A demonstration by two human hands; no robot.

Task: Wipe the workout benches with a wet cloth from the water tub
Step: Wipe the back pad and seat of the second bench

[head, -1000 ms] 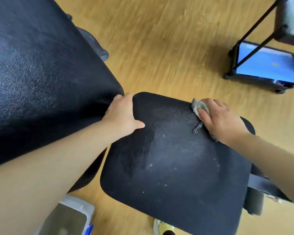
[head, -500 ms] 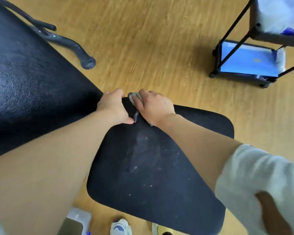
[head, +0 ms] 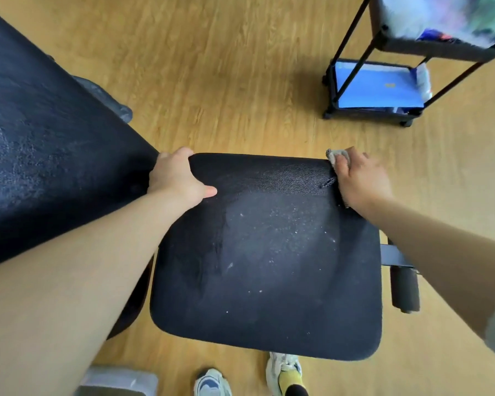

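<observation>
Cloth (head: 338,155) first: small, grey and bunched, it pokes out just beyond the fingertips of the right hand (head: 360,180); those fingers lie close together and bent over it, pressing it onto a far corner of the seat pad (head: 263,267); a dark stitched hem trails out on the thumb side. It should handle as light, limp and damp, with no stiffness of its own; best taken as a wad under the flats of the fingers, where pressure spreads, rather than pinched by one edge.

The pad looks firmly cushioned under a grained, leather-like skin; probably a little slick where wet. Pale specks and a dull smear lie on the wrist side of both hands, so I judge most of it unwiped.

The left hand (head: 180,178) grips the other far corner; its fingers curl over the edge, mostly out of sight, and the thumb lies flat on top, pointing toward the cloth. Just outside its knuckles rises the larger back pad (head: 40,152). A pale rim, likely the tub (head: 120,380), shows well back, below the left forearm.

No writing can be read; the blue sheet (head: 375,90) in the cart (head: 355,47), well beyond the right fingertips, bears a small yellow mark, too small to make out.
</observation>
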